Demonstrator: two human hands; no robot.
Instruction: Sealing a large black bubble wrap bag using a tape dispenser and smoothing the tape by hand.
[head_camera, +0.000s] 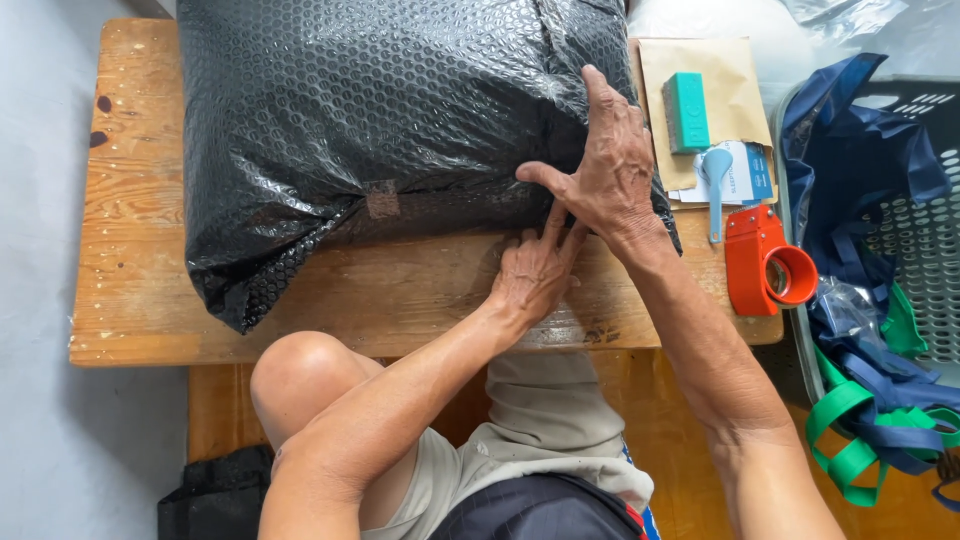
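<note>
Together, both hands (570, 220) press flat against the black parcel (380, 130).

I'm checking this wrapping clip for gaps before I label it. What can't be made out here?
- Black bubble-wrapped parcel: top cut off by the head view's upper edge; contents hidden by wrap.
- Left hand fingertips: tucked under the right hand, so whether they grip anything is unclear.
- Grey basket: cut by the right edge, insides covered by blue bag.
</note>
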